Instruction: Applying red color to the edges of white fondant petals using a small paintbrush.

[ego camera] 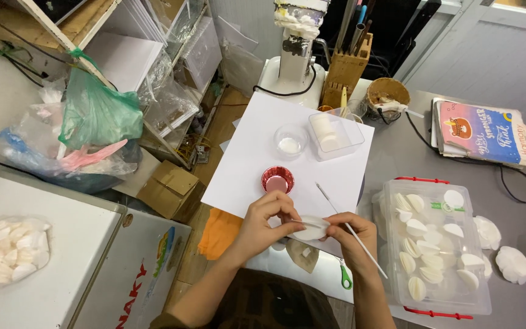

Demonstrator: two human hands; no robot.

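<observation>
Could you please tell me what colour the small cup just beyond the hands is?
The small cup is shiny red, with pinkish contents; the head view shows it.

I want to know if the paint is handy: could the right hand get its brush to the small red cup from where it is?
Probably yes. The red cup sits on the white sheet just beyond the hands, and nothing stands between it and the right hand, which holds the thin brush.

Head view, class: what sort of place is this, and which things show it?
Probably a small craft workspace: a white sheet with small cups of paste or paint, a thin brush, and a clear box of white folded paper pieces.
</observation>
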